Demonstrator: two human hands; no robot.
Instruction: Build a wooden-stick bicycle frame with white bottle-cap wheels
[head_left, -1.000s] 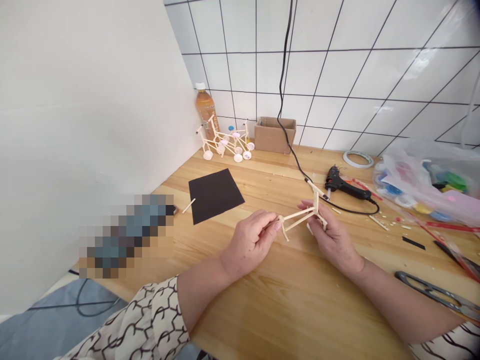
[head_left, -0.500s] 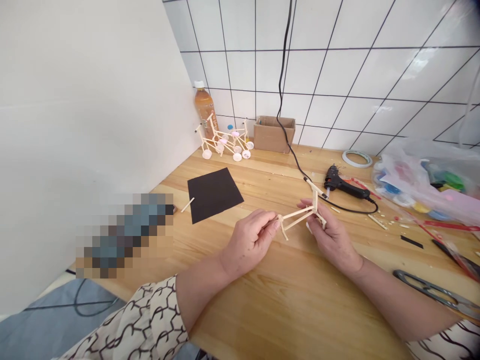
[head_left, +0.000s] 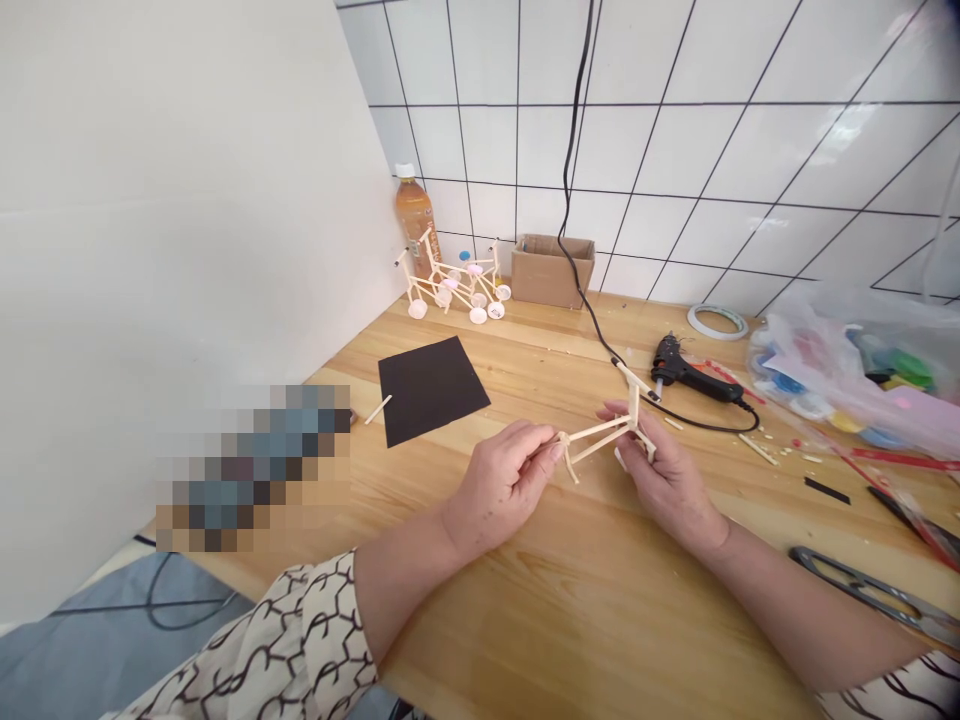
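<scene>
Shifted slightly rightward as a whole view since half a second ago, probably through a small turn of the head, with hardly any change of pose in left hand [head_left: 501, 487] or right hand [head_left: 671, 490]. Holding between both a wooden stick frame [head_left: 609, 427], in front and to the left of the glue gun [head_left: 697, 377]. Pinched at its left end by left thumb and fingertips; gripped near its upright by curled right fingers and thumb, partly hidden from view. Could crack, or come loose at a joint, if squeezed or twisted too hard, given such thin sticks. Might snag on the black cord [head_left: 575, 110], looped in front of the glue gun, if swung that way. Could also scorch a finger if brushed against a hot nozzle; cannot tell whether heated. Printed with lettering on the bottle [head_left: 415, 208], well to the left of and behind the glue gun, but too small to read. Darkly marked, again illegibly, on one wheel [head_left: 496, 311] among the stick bicycles [head_left: 448, 285] just before that bottle.
</scene>
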